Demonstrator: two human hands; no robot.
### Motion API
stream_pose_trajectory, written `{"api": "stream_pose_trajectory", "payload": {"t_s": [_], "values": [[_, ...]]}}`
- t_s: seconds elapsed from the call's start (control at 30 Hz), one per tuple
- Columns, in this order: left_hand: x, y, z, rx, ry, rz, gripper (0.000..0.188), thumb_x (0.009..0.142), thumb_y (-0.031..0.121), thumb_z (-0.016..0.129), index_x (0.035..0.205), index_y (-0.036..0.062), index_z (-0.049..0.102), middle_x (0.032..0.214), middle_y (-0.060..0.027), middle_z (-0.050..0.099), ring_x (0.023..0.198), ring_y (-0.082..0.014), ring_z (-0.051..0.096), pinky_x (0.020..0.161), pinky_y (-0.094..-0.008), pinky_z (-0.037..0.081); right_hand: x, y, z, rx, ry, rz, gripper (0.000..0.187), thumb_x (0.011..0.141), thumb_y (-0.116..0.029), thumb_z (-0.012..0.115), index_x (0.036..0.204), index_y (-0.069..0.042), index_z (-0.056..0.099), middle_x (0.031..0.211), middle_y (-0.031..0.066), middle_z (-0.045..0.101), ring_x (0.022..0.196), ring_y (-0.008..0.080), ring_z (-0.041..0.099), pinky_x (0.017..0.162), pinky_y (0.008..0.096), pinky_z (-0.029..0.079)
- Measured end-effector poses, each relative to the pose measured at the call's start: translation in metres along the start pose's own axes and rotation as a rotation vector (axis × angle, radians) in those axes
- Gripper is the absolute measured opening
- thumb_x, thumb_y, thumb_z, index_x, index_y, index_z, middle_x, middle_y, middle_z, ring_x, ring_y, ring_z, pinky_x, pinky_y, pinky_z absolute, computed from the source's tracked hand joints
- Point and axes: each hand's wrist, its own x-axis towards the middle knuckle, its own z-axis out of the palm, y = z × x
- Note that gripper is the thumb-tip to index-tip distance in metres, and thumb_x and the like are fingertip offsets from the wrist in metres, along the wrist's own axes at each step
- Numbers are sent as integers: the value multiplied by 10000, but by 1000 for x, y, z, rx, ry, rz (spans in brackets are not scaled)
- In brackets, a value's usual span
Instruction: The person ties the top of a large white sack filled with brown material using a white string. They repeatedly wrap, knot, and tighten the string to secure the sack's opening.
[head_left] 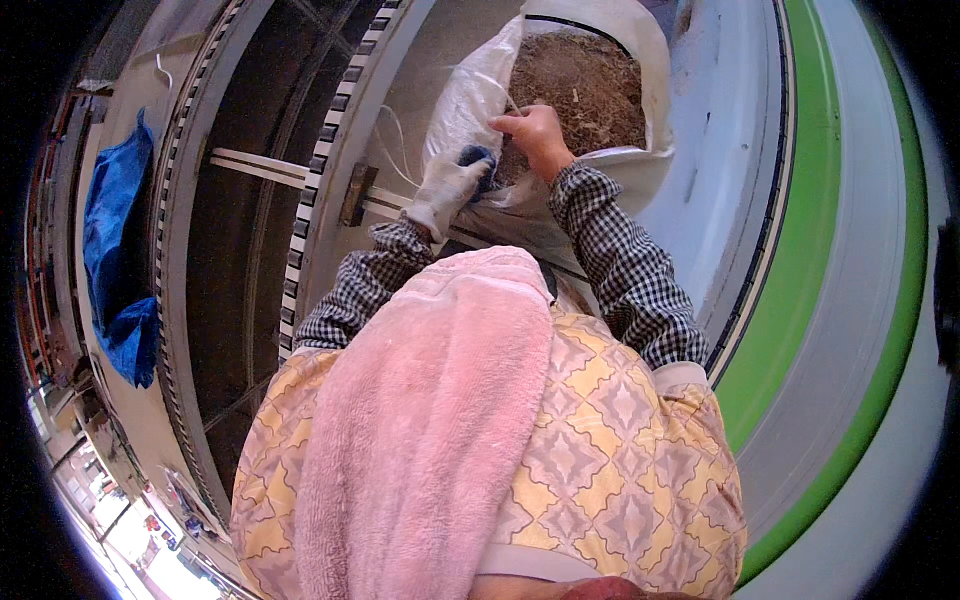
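A white woven plastic sack stands in front of me with its mouth spread wide. Brown, fibrous loose material, like dry plant matter, fills it. My right hand is bare and reaches over the near left part of the mouth, its thumb and finger pinched on a thin white string. Just left of it, my left hand wears a white glove with dark blue fingers. Those fingers are curled against the sack's near left side; what they grip is hidden. More thin white string loops beside the left glove.
Left of the sack runs a metal frame with a black-and-white toothed edge and a pale crossbar. Blue cloth or sheeting hangs farther left. A green and grey curved panel lies to the right. A pink towel hangs down my front.
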Motion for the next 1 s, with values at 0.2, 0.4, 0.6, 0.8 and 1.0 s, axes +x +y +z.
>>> {"api": "stream_pose_trajectory", "payload": {"t_s": [0.2,0.4,0.6,0.8,1.0], "values": [[-13,2,-3,122,-13,154,243,829,165,625,1011,5,618,856,-33,645,765,-103,577,703,-235,467,-15,-11,10,162,0,48,266,642,-152,673,773,76,633,731,115,633,648,204,605,581,313,451],[-8,7,-11,368,319,470,307,805,106,626,1098,20,591,1020,-120,634,861,-162,615,747,-279,488,-29,-26,-2,386,-41,179,228,718,-164,627,839,28,599,649,2,511,515,84,410,445,234,292],[8,1,-17,-165,19,132,295,839,63,586,1129,15,565,995,-54,623,837,-123,594,730,-249,496,-41,-44,1,131,-54,150,242,686,-118,657,867,36,609,725,31,585,598,122,514,536,254,397],[14,0,-18,-244,-105,99,300,846,56,583,1141,15,554,1001,-41,617,848,-106,577,750,-234,479,-35,-41,13,161,3,118,307,666,-78,659,925,81,610,849,93,635,710,182,585,683,291,462],[20,-1,-17,-194,-101,87,312,834,70,603,1138,14,555,999,-44,618,866,-108,569,762,-234,465,-32,-34,15,406,118,141,307,697,-84,645,955,71,587,870,84,622,729,174,579,690,294,467]]}}
